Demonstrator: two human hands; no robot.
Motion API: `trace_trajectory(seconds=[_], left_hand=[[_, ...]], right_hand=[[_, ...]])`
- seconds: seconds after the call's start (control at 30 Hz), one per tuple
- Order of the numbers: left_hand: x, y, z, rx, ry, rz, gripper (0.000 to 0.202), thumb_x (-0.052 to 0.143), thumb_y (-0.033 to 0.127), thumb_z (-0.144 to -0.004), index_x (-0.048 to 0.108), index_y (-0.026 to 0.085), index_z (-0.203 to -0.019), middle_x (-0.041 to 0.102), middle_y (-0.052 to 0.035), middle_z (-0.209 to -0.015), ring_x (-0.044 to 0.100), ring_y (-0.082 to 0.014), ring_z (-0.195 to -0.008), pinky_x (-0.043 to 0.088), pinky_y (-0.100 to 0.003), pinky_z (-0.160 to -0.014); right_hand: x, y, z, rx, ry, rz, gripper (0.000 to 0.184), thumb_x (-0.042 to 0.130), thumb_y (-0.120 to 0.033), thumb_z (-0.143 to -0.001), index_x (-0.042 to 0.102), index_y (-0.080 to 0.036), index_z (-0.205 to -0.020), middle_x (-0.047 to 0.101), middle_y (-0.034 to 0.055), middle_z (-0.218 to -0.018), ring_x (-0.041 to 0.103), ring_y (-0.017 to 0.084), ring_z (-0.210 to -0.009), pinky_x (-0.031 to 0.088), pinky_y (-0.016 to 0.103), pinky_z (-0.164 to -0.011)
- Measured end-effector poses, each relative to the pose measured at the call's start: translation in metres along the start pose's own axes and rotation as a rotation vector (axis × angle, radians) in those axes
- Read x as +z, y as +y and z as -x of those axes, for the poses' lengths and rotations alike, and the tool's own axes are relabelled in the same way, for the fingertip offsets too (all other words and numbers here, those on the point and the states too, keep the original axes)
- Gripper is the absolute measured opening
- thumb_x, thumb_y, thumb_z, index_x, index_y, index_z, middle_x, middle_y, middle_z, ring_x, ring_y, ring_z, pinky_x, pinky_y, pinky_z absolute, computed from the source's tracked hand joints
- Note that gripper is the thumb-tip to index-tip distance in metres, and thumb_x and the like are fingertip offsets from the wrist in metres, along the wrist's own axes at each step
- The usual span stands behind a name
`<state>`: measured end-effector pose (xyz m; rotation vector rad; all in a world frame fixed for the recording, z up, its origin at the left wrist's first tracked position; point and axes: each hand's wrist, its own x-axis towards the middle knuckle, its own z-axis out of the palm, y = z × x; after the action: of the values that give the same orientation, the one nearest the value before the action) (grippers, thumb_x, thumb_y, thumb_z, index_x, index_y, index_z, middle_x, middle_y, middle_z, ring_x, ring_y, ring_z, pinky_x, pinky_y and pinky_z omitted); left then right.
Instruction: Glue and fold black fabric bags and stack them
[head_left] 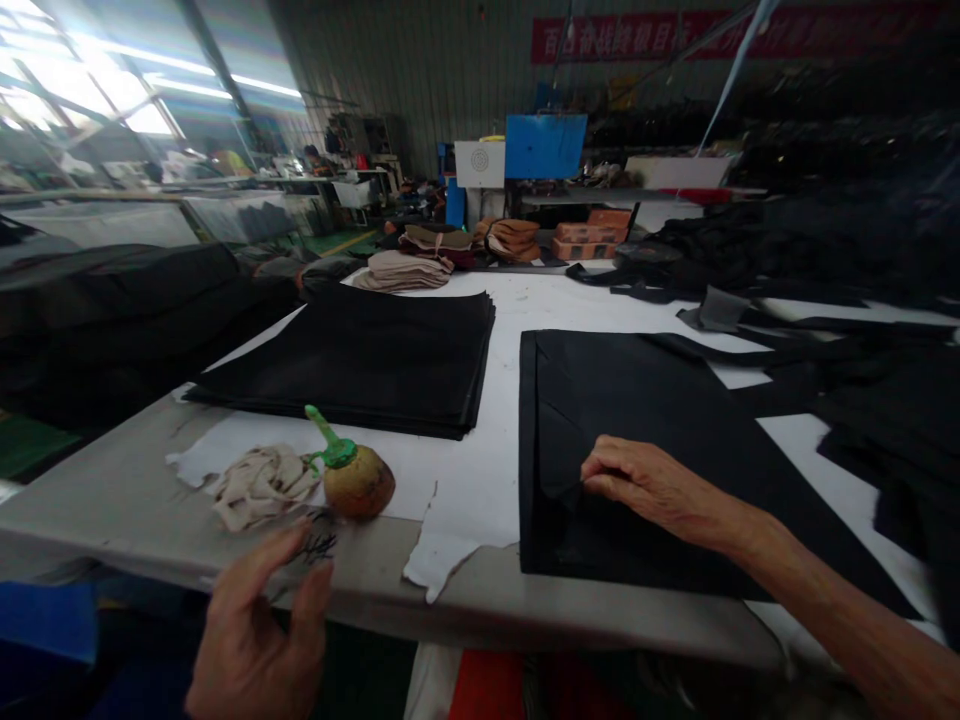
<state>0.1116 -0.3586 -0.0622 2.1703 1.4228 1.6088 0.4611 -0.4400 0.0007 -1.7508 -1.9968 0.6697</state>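
My right hand is over a flat stack of black cloth at the right of the table. Its thumb and fingertips are pinched together on the top black layer, which is creased near them. Low at the front left, my left hand is in the air before the table edge. The thumb and index finger there are apart, with nothing visible between them. Just beyond it sits a round yellow-brown object with a green, stem-like top. Beside that lies a bundle of cream fabric strips.
A second pile of black cloth lies at the left of the table on white paper with torn edges. Folded beige cloth and orange-brown blocks stand at the back. Dark fabric is heaped along the right.
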Motion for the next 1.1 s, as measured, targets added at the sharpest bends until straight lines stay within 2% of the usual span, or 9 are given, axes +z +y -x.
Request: trace_trajectory(seconds=[0.07, 0.13, 0.27, 0.37, 0.43, 0.57, 0.73, 0.93, 1.1], left_hand=[[0.004, 0.018, 0.008, 0.212, -0.122, 0.049, 0.022, 0.056, 0.018, -0.084, 0.056, 0.023, -0.105, 0.061, -0.0023, -0.104, 0.059, -0.0183, -0.099, 0.047, -0.034, -0.094], [0.016, 0.038, 0.010, 0.360, -0.309, 0.135, 0.025, 0.051, 0.010, -0.085, 0.056, 0.022, -0.106, 0.061, -0.0027, -0.105, 0.058, -0.0153, -0.100, 0.048, -0.028, -0.092], [0.056, 0.070, 0.002, 0.402, -0.607, 0.269, 0.030, 0.042, 0.008, -0.089, 0.053, 0.020, -0.114, 0.057, -0.0062, -0.117, 0.052, -0.0144, -0.113, 0.047, -0.029, -0.096], [0.081, 0.084, -0.006, 0.429, -0.804, 0.313, 0.031, 0.039, 0.008, -0.091, 0.053, 0.021, -0.116, 0.055, -0.0052, -0.125, 0.046, -0.0141, -0.121, 0.043, -0.032, -0.102], [0.093, 0.088, -0.010, 0.456, -0.894, 0.332, 0.031, 0.039, 0.010, -0.092, 0.053, 0.023, -0.117, 0.054, -0.0033, -0.128, 0.043, -0.0140, -0.124, 0.039, -0.034, -0.105], [0.105, 0.092, -0.013, 0.474, -0.969, 0.323, 0.029, 0.041, 0.013, -0.093, 0.054, 0.024, -0.116, 0.055, -0.0011, -0.127, 0.042, -0.0143, -0.125, 0.038, -0.036, -0.106], [0.105, 0.094, -0.013, 0.468, -1.017, 0.270, 0.028, 0.050, 0.018, -0.090, 0.055, 0.023, -0.117, 0.054, -0.0029, -0.128, 0.042, -0.0164, -0.125, 0.036, -0.038, -0.107], [0.108, 0.092, -0.012, 0.452, -1.018, 0.246, 0.034, 0.057, 0.027, -0.087, 0.052, 0.023, -0.120, 0.051, -0.0049, -0.131, 0.041, -0.0183, -0.124, 0.036, -0.039, -0.105], [0.110, 0.089, -0.011, 0.445, -1.030, 0.226, 0.036, 0.058, 0.029, -0.086, 0.050, 0.024, -0.122, 0.049, -0.0051, -0.132, 0.041, -0.0194, -0.124, 0.035, -0.040, -0.105]], right_hand=[[-0.001, 0.005, 0.006, -0.013, -0.010, 0.052, 0.018, 0.043, -0.027, -0.093, 0.059, -0.023, -0.087, 0.057, 0.0001, -0.085, 0.055, 0.014, -0.078, 0.041, 0.027, -0.072], [0.000, 0.009, 0.008, -0.040, -0.037, 0.127, 0.019, 0.042, -0.028, -0.094, 0.059, -0.023, -0.087, 0.056, 0.0005, -0.086, 0.055, 0.014, -0.077, 0.042, 0.028, -0.071], [0.006, 0.013, 0.011, -0.060, -0.117, 0.206, 0.020, 0.041, -0.028, -0.094, 0.061, -0.025, -0.090, 0.055, 0.0006, -0.088, 0.055, 0.014, -0.073, 0.043, 0.028, -0.066], [0.008, 0.016, 0.013, -0.069, -0.144, 0.222, 0.020, 0.043, -0.030, -0.093, 0.062, -0.026, -0.095, 0.057, 0.0009, -0.090, 0.057, 0.016, -0.077, 0.043, 0.029, -0.068], [0.010, 0.017, 0.014, -0.067, -0.141, 0.227, 0.022, 0.042, -0.032, -0.094, 0.063, -0.026, -0.095, 0.057, 0.0015, -0.091, 0.057, 0.016, -0.079, 0.043, 0.030, -0.070], [0.015, 0.019, 0.018, -0.035, -0.085, 0.220, 0.025, 0.040, -0.032, -0.095, 0.063, -0.023, -0.091, 0.057, 0.0027, -0.091, 0.057, 0.016, -0.081, 0.044, 0.031, -0.073], [0.025, 0.018, 0.023, 0.037, 0.000, 0.205, 0.019, 0.047, -0.034, -0.091, 0.063, -0.024, -0.093, 0.056, 0.0021, -0.093, 0.057, 0.017, -0.083, 0.044, 0.031, -0.075], [0.028, 0.012, 0.023, 0.082, 0.037, 0.196, 0.012, 0.057, -0.034, -0.084, 0.061, -0.024, -0.089, 0.054, 0.0011, -0.092, 0.056, 0.016, -0.081, 0.042, 0.030, -0.071], [0.031, 0.011, 0.021, 0.139, 0.038, 0.227, 0.015, 0.062, -0.037, -0.079, 0.061, -0.024, -0.087, 0.053, 0.0005, -0.091, 0.054, 0.016, -0.076, 0.039, 0.029, -0.065]])
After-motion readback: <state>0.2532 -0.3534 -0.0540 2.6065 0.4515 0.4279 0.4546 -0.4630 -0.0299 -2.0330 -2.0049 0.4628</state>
